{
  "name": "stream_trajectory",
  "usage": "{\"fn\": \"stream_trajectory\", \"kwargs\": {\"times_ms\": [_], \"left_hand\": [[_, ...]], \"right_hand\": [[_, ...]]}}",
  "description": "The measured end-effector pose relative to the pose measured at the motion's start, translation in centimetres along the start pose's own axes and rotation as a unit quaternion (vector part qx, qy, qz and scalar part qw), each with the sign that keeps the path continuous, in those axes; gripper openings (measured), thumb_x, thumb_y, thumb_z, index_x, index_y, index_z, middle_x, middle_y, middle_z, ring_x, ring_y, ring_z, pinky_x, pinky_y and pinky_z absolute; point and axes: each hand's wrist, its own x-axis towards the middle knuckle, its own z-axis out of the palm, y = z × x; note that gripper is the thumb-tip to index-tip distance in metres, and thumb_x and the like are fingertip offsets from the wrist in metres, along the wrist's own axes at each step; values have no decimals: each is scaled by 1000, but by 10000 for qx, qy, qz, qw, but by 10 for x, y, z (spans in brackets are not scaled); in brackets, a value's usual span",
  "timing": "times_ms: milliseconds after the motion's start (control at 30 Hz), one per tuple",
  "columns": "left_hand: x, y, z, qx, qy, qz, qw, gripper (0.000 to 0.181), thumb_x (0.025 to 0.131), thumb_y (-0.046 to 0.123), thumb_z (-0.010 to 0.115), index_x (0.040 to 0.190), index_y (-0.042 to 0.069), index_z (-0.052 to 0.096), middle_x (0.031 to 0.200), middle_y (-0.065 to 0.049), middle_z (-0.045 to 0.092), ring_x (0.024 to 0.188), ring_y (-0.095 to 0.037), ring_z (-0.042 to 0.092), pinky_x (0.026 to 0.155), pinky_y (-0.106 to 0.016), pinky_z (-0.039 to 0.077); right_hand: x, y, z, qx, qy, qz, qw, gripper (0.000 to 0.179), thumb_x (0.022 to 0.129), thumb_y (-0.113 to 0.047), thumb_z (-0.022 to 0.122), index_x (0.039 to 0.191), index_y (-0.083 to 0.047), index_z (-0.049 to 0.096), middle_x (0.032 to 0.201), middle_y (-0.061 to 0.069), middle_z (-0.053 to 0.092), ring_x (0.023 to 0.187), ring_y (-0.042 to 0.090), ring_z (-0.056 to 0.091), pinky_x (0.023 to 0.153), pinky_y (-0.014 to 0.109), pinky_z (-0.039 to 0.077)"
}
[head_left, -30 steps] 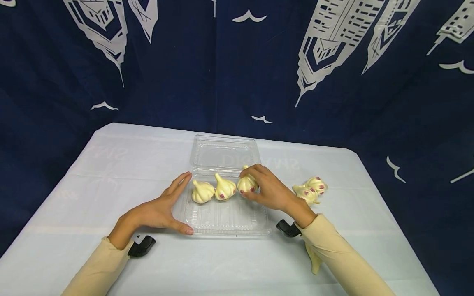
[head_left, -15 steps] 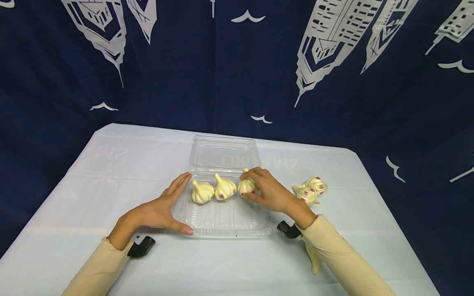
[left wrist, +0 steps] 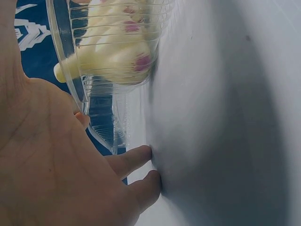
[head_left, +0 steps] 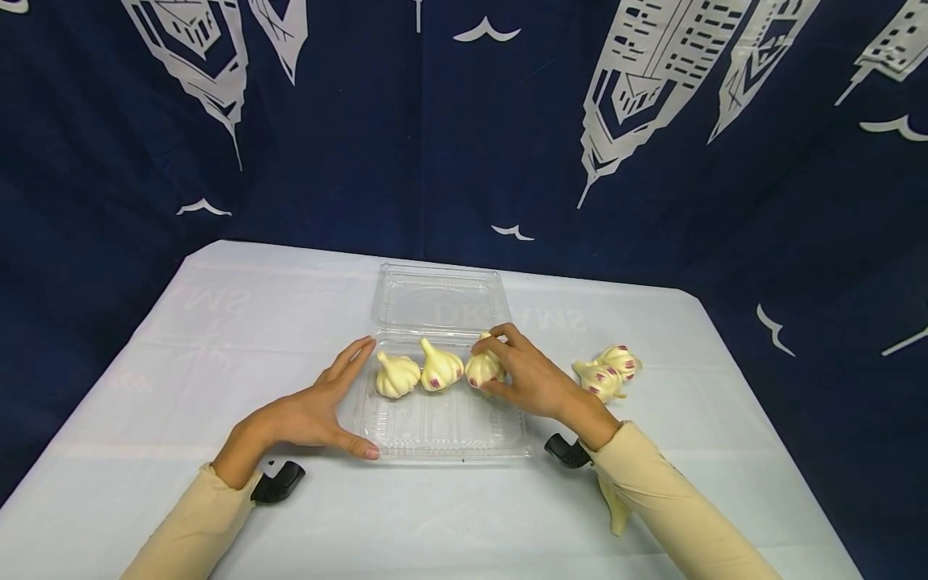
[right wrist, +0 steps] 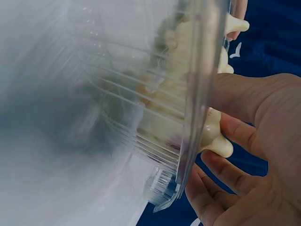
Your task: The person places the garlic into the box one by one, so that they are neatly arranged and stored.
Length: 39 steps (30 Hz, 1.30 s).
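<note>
A garlic bulb (head_left: 483,372) is held between thumb and fingers of the right hand (head_left: 535,379), inside the open clear container (head_left: 444,431), at 1 o'clock from its centre. A middle bulb (head_left: 441,370) is noted at 12, a left bulb (head_left: 396,379) at 10. The left hand (head_left: 308,415) is spread wide at 9 o'clock, nothing held.

Risk: if the bulb is released off balance, it may be rolled by its rounded base and the middle bulb nudged. The container, gripped by neither hand, could be shifted. The part-hidden bulb (head_left: 615,511) at 4 o'clock could be knocked by the right sleeve (head_left: 674,495).

In the left wrist view, fingertips (left wrist: 145,154) appear set on the table (left wrist: 197,94), which cannot be confirmed from the head view. In the right wrist view, a stem (right wrist: 222,147) is seen projecting past the rim (right wrist: 201,84); from above, the held bulb's stem is partly covered by fingers.
</note>
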Motion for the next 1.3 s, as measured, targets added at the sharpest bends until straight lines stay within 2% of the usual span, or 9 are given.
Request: {"fn": "stream_trajectory", "kwargs": {"times_ms": [133, 367, 567, 900, 1100, 1300], "left_hand": [[-1, 0, 0, -22, 0, 13, 10000, 143, 65, 54, 91, 161, 17, -9, 168, -5, -13, 153, -45, 0, 115, -71, 18], [-1, 2, -1, -26, -29, -15, 10000, 143, 66, 54, 90, 161, 17, -9, 168, -5, -14, 153, -45, 0, 115, -71, 18], [-2, 2, -1, -36, -38, -19, 10000, 143, 66, 54, 90, 161, 16, -9, 168, -5, -14, 153, -45, 0, 115, -71, 18], [-1, 4, -2, -9, -44, -94, 9999, 143, 65, 55, 90, 162, 18, -9, 168, -4, -14, 153, -45, 1, 115, -71, 19], [-1, 4, -1, -3, -38, -69, 10000, 143, 66, 55, 90, 161, 18, -9, 168, -4, -14, 153, -45, 1, 115, -71, 19], [0, 2, -1, 12, -8, -15, 10000, 143, 66, 55, 90, 161, 17, -9, 168, -5, -14, 153, -45, 0, 115, -71, 18]], "right_hand": [[1, 0, 0, -13, -19, 35, 10000, 44, 85, -14, 82, 124, -12, 62, 136, 16, 47, 88, 17, 57, 81, 35, 52], [1, 0, 1, 3, 5, 45, 10000, 43, 84, -15, 82, 121, -14, 62, 137, 15, 47, 97, 22, 60, 84, 37, 53], [1, 1, 1, -56, 45, 1, 10000, 45, 83, -16, 83, 122, -11, 62, 138, 17, 46, 96, 23, 59, 83, 38, 53], [-1, 0, -3, -15, -26, 51, 10000, 49, 84, -16, 83, 128, -9, 61, 139, 15, 46, 116, 31, 55, 93, 44, 52], [-4, -1, -5, -14, -20, 4, 10000, 48, 85, -15, 82, 128, -11, 60, 141, 15, 45, 123, 33, 51, 97, 46, 50], [-11, -3, -14, 261, 126, 65, 9996, 48, 86, -17, 80, 130, -12, 60, 143, 14, 46, 130, 33, 47, 102, 48, 48]]}}
